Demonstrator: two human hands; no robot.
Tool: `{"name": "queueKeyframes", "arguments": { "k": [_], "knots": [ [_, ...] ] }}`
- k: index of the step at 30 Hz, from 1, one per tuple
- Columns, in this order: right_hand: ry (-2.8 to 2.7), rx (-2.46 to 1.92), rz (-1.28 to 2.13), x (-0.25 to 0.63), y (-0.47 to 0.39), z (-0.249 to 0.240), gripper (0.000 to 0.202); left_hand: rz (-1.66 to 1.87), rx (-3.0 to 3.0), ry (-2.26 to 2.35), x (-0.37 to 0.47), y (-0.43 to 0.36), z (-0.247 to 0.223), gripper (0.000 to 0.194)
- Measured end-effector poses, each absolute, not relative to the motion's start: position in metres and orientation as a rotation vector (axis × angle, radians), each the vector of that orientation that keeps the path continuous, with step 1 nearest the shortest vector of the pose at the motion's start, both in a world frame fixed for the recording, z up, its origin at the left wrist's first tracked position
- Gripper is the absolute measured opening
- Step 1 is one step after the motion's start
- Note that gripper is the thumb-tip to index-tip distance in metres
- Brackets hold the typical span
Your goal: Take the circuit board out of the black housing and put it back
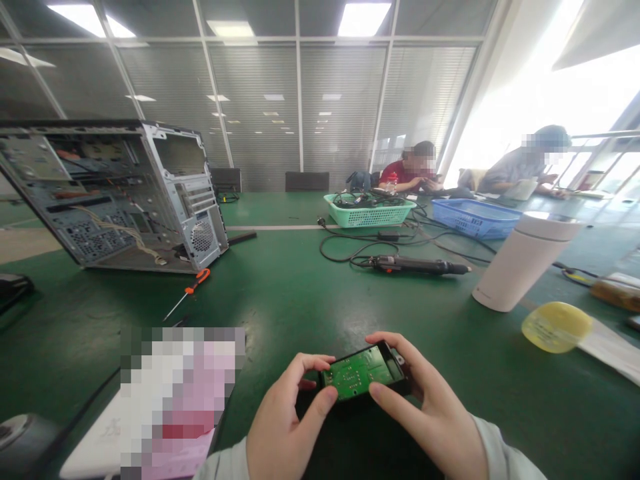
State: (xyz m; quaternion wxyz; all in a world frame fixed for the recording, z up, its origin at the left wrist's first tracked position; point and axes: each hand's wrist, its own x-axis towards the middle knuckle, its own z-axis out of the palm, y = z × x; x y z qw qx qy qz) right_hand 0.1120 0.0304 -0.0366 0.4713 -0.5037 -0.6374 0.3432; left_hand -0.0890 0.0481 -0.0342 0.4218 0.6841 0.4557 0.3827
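A green circuit board [356, 373] sits in a small black plastic case [399, 385], held just above the table close to me. My left hand [295, 413] grips its left end, thumb on the near edge and fingers at the far side. Around the right end is my right hand [425, 400], its thumb pressing the near edge of the board and its index finger over the far corner. The case is tilted, its right end farther from me. Its underside is hidden.
An open computer case [210, 220] stands at the left, with an orange-handled screwdriver [189, 291] before it. An electric screwdriver [420, 265], a green basket [370, 215] of cables, a blue basket [477, 223], a pale tumbler [525, 260] and a yellow container [556, 327] lie beyond. Two people sit opposite.
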Motion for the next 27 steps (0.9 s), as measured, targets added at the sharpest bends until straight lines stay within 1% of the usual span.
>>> {"name": "queueKeyframes", "arguments": {
  "k": [4, 10, 12, 15, 20, 23, 27],
  "knots": [
    [-1.552, -1.273, 0.977, 0.112, 0.034, -0.03, 0.048, 0.967, 1.715, 1.147, -0.09, 0.048, -0.032, 0.019],
    [-1.503, -1.297, 1.103, 0.107, 0.035, -0.027, 0.051, 1.018, 1.696, 1.202, -0.089, 0.049, -0.032, 0.018],
    [-1.501, -1.308, 1.136, 0.106, 0.035, -0.026, 0.05, 1.016, 1.689, 1.234, -0.09, 0.049, -0.032, 0.02],
    [-1.551, -1.281, 1.166, 0.106, 0.034, -0.024, 0.043, 1.016, 1.671, 1.28, -0.091, 0.047, -0.033, 0.024],
    [-1.535, -1.228, 1.062, 0.106, 0.032, -0.029, 0.035, 1.077, 1.71, 1.282, -0.093, 0.044, -0.033, 0.029],
    [-1.516, -1.281, 1.006, 0.108, 0.03, -0.034, 0.039, 1.107, 1.771, 1.271, -0.091, 0.042, -0.032, 0.03],
    [-1.487, -1.346, 0.904, 0.109, 0.025, -0.032, 0.043, 1.169, 1.881, 1.197, -0.088, 0.038, -0.03, 0.027]
  ]
}}
